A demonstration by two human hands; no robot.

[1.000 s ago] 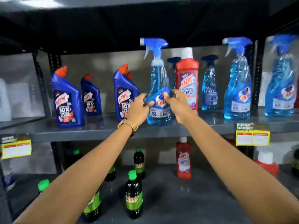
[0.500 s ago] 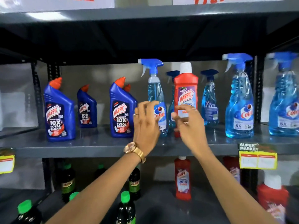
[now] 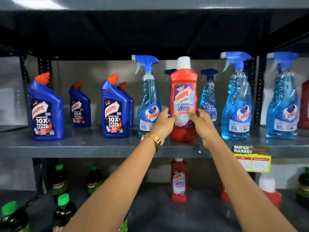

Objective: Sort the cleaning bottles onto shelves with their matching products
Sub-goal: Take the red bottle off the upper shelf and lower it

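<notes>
A red Harpic bathroom cleaner bottle (image 3: 183, 91) with a white cap stands upright on the middle shelf (image 3: 93, 149), among blue Colin spray bottles. My left hand (image 3: 164, 122) grips its left side and my right hand (image 3: 201, 123) its right side, both low on the label. A Colin spray bottle (image 3: 148, 101) stands just left of it, two smaller sprays stand behind it, and two more Colin sprays (image 3: 236, 104) are to the right. Blue Harpic toilet cleaner bottles (image 3: 113, 108) line the shelf's left part. Another red Harpic bottle (image 3: 178, 180) stands on the shelf below.
Dark bottles with green caps (image 3: 64, 210) fill the lower shelf's left side. More red bottles with white caps (image 3: 269, 190) sit at the lower right. A yellow price tag (image 3: 252, 159) hangs on the middle shelf's front edge. The shelf above overhangs closely.
Both hands have left the Colin spray bottle, which now stands on the shelf, and moved right to close on the red Harpic bottle. The camera view has come closer.
</notes>
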